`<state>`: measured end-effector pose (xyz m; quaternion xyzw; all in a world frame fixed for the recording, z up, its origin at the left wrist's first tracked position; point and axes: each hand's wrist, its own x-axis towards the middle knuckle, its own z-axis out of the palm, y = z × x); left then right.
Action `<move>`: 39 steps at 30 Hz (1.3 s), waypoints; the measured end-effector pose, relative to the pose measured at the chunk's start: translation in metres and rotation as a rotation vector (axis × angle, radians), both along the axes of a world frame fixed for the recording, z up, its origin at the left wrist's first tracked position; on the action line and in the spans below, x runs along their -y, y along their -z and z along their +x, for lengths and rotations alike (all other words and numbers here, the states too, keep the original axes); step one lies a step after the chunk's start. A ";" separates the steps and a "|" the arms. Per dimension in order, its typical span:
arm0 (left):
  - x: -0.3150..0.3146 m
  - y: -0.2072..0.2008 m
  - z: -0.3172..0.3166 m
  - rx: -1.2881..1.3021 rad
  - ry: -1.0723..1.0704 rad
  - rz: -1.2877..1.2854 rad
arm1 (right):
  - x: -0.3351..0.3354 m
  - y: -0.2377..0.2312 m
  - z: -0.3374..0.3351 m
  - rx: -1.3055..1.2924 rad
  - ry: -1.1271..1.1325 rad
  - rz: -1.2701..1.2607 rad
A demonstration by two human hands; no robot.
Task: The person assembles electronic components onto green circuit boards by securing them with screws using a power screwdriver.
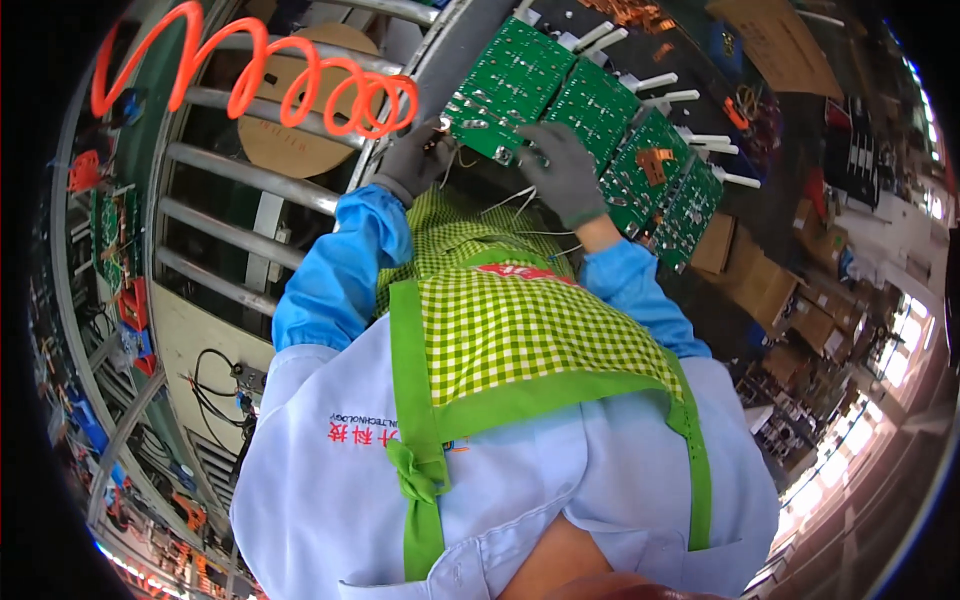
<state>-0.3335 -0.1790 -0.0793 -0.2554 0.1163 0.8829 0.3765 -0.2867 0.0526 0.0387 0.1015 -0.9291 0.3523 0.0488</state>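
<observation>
The grey-gloved left hand (415, 162), fingers drawn narrow, is at the near-left corner of the leftmost rectangular green circuit board (515, 70); I cannot tell if it grips anything. The grey-gloved right hand (562, 175) is loosely spread by that board's near edge. Thin white wires (510, 201) there could snag a glove and drag the board. It lies near the left edge of the dark surface (462, 50), beside a metal-roller conveyor (250, 178); brown cardboard boxes (762, 282) stand rightward.
</observation>
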 end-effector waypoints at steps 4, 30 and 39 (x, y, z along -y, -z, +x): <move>0.007 -0.003 0.003 -0.050 -0.011 -0.097 | -0.121 0.024 0.055 -0.159 0.439 0.172; 0.000 -0.003 0.005 -0.018 0.016 -0.242 | -0.271 0.050 0.077 0.479 0.717 0.677; -0.002 0.000 0.005 0.105 -0.050 -0.127 | -0.260 0.007 0.057 0.053 0.804 0.383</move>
